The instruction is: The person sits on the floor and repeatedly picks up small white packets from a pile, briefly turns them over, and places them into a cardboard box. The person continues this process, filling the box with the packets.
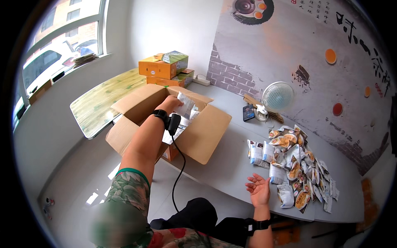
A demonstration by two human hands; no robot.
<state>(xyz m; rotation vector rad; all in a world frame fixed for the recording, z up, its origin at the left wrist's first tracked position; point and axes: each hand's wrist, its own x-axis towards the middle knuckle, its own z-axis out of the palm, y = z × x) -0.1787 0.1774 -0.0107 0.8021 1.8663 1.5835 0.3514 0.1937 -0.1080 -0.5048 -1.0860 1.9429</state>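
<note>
My left hand grips a small white plastic packet over the mouth of an open cardboard box. Inside the box, more white packets show beneath my wrist; the box's far depth is hidden by my forearm. My right hand is palm up with fingers apart and nothing in it, at the table's front edge. Just beyond it lies a heap of printed food packets, some showing white backs and others brown and yellow fronts.
Two orange-and-green cartons are stacked behind the box, near a power strip. A small fan stands at the wall beside a dark flat case. A wood-patterned board sits left. A black cable hangs from my left wrist.
</note>
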